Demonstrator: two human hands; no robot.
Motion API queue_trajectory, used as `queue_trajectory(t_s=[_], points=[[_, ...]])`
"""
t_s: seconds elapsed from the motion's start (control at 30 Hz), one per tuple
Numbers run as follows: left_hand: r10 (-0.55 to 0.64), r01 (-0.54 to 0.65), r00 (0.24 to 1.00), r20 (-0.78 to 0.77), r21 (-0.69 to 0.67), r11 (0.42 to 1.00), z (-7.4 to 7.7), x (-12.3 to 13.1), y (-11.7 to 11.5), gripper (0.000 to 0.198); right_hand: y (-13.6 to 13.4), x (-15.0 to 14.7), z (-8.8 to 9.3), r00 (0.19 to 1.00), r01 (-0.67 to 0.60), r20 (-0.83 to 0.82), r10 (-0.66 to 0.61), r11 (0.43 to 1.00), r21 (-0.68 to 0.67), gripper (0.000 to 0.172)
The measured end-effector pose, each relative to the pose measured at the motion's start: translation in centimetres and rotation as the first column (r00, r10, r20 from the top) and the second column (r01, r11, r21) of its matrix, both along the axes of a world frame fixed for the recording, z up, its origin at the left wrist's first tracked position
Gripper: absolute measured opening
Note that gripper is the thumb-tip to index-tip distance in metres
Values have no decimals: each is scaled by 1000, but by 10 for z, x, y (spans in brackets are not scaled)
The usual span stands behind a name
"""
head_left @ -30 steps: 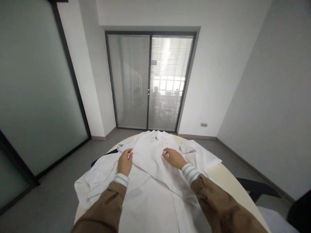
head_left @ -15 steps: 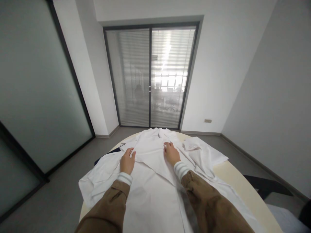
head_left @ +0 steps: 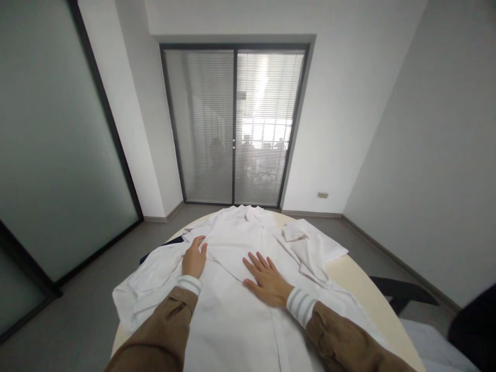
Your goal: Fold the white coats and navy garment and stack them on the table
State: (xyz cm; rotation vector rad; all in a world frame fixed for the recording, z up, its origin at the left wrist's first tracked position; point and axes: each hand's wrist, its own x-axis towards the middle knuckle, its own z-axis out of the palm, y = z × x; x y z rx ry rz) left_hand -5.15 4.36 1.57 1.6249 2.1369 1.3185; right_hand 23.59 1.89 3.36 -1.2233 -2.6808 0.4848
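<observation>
A white shirt (head_left: pixel 228 315) lies spread over the round table, its collar end at the far edge and its sleeves out to both sides. My right hand (head_left: pixel 267 281) rests flat on the middle of the shirt, fingers spread, holding nothing. On the left side of the body, my left hand (head_left: pixel 194 258) touches the fabric near a fold line, thumb apart from the fingers. No cloth shows gripped in it. A crumpled sleeve (head_left: pixel 310 250) lies to the right, and another sleeve (head_left: pixel 143 284) hangs toward the left edge.
The pale round tabletop (head_left: pixel 351 274) shows along the right. Dark blue fabric (head_left: pixel 160 248) peeks out at the left edge. A dark chair part (head_left: pixel 403 290) and white cloth (head_left: pixel 434 343) are at lower right. Beyond stand glass doors with blinds (head_left: pixel 234 129).
My right hand has let go of its pinch, moved toward me and flattened onto the shirt. My left hand has stayed near the same spot on the shirt. The view has shifted slightly.
</observation>
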Motion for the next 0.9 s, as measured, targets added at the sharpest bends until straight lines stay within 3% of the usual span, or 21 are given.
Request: queue_trajectory(t_s=[0.1, 0.27, 0.37, 0.43, 0.5, 0.57, 0.63, 0.77, 0.83, 0.9], points=[[25, -26, 998, -58, -25, 999, 0, 3, -2, 32, -3, 18, 5, 1000, -14, -6, 13, 999, -38, 65], [16, -24, 962, -273, -26, 999, 12, 18, -7, 51, -8, 43, -4, 992, 126, -13, -126, 992, 18, 63], [22, -34, 890, -456, -16, 999, 27, 48, -17, 62, -8, 48, -11, 991, 129, -17, -129, 992, -17, 62], [-56, 74, 853, -518, 14, 997, 33, 76, -24, 66, -4, 50, -11, 993, 113, -32, -114, 993, -38, 60], [-139, 184, 835, -532, 33, 982, 30, 103, -30, 68, 3, 53, -5, 993, 100, -59, -102, 994, -35, 55], [-214, 234, 830, -514, -26, 972, 18, 124, -33, 65, 14, 59, 4, 983, 165, -89, -161, 985, 41, 46], [-279, 256, 817, -505, -116, 960, 2, 135, -34, 63, 28, 69, 14, 955, 295, -98, -281, 937, 184, 38], [-314, 264, 773, -551, -171, 949, -24, 135, -33, 65, 57, 93, 31, 845, 505, -92, -526, 732, 457, 43], [-332, 295, 743, -580, -161, 942, -27, 131, -33, 66, 70, 105, 34, 771, 588, -108, -628, 635, 501, 50], [-383, 361, 700, -603, -163, 918, -27, 129, -33, 65, 80, 114, 34, 705, 660, -117, -699, 587, 469, 47]])
